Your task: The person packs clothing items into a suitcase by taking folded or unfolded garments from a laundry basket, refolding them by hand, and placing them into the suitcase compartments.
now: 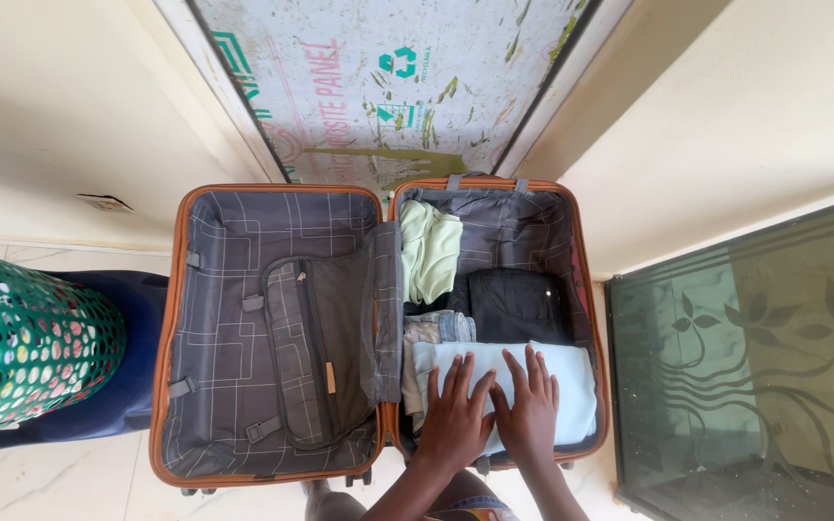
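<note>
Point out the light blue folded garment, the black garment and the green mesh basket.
light blue folded garment [571,386]: head view, bare right end.
black garment [516,304]: head view, middle of the fabric.
green mesh basket [21,347]: head view, side wall of the mesh.

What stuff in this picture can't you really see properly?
- Head view: the light blue folded cloth is partly covered by the left hand and right hand.
- What lies under the clothes in the suitcase is hidden by the pale green garment and the black garment.
- The green mesh basket is cut off by the left edge.
- The zipped lid pocket hides its contents.
</note>
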